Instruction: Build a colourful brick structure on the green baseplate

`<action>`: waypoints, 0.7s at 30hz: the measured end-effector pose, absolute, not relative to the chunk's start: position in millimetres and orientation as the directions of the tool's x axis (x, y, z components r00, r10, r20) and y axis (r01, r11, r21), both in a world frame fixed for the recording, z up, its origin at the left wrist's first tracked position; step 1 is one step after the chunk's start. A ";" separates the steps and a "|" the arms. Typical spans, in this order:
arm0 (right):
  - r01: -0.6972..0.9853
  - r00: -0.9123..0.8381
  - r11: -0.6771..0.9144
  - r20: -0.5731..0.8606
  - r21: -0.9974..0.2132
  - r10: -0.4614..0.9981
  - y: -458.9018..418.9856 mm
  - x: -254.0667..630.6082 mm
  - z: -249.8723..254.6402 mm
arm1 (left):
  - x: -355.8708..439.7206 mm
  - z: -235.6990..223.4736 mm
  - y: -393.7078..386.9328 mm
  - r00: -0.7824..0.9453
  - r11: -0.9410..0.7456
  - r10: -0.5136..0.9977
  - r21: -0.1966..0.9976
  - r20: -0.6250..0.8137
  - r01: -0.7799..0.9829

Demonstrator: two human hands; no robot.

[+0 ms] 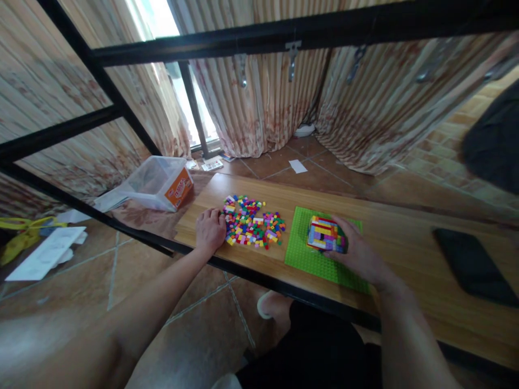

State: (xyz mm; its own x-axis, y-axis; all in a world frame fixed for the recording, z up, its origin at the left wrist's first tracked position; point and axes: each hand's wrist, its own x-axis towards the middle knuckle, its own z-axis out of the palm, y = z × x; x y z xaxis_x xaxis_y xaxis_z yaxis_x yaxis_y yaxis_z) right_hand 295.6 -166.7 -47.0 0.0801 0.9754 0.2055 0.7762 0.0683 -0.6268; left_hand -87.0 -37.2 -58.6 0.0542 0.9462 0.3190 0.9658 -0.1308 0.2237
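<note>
A loose pile of small multicoloured building bricks [253, 226] lies spread on the wooden tabletop [389, 227]. At the pile's left edge rests my left hand [211, 229], palm down, fingers lying on the table against the nearest bricks; nothing shows in it. A green studded baseplate [298, 259] lies to the right of the pile. On it stands a block-shaped model of coloured bricks [323, 233], with red, yellow and purple rows on top. My right hand [352, 246] grips this model from its right side, thumb near the front and fingers behind, hiding its right end.
A black phone [472, 265] lies on the table at the right. Beyond the table's left end, a clear plastic box [156, 183] with an orange label stands on the floor. A black metal bar [259, 40] with hooks crosses above the table, before striped curtains [259, 108].
</note>
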 end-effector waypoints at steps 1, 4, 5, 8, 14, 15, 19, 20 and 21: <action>0.796 0.096 0.064 0.230 -0.602 0.968 -167.8 291.9 -44.0 | -87.0 -58.7 -37.3 0.052 -0.130 0.946 0.226 0.319 0.965; 0.830 0.166 0.076 0.376 -0.552 0.912 -169.9 268.8 -35.1 | -86.2 -58.3 -38.0 0.052 -0.133 0.947 0.241 0.317 0.961; 0.826 0.192 0.096 0.437 -0.556 0.879 -169.9 257.4 -33.4 | -85.8 -58.1 -38.3 0.051 -0.134 0.947 0.244 0.317 0.961; 0.805 0.154 0.191 0.509 -0.562 0.847 -166.0 219.6 -34.5 | -85.1 -57.8 -38.7 0.041 -0.123 0.948 0.244 0.315 0.962; 0.912 -0.037 0.197 0.406 -0.359 0.913 -149.3 172.4 -41.4 | -85.5 -58.5 -38.4 0.038 -0.120 0.946 0.239 0.322 0.964; 0.928 -0.051 0.189 0.395 -0.319 0.917 -147.3 169.0 -41.5 | -85.7 -58.6 -38.4 0.041 -0.124 0.945 0.238 0.323 0.963; 0.964 -0.086 0.170 0.361 -0.207 0.928 -143.1 160.4 -44.7 | -86.0 -58.6 -38.6 0.047 -0.129 0.945 0.236 0.323 0.963; 0.968 -0.093 0.168 0.358 -0.185 0.929 -142.8 159.2 -46.3 | -86.0 -58.6 -38.6 0.049 -0.131 0.945 0.235 0.324 0.963; 0.971 -0.098 0.168 0.357 -0.168 0.929 -142.6 158.3 -47.9 | -85.9 -58.5 -38.7 0.050 -0.132 0.945 0.236 0.325 0.963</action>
State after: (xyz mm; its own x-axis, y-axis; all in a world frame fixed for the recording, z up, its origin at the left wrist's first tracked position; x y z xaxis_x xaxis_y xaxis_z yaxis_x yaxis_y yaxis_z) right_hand 158.3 -142.6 -47.9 -0.0985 0.9288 0.3572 0.9715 0.1675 -0.1677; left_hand -85.9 -38.7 -58.5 0.0503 0.9445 0.3246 0.9627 -0.1323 0.2359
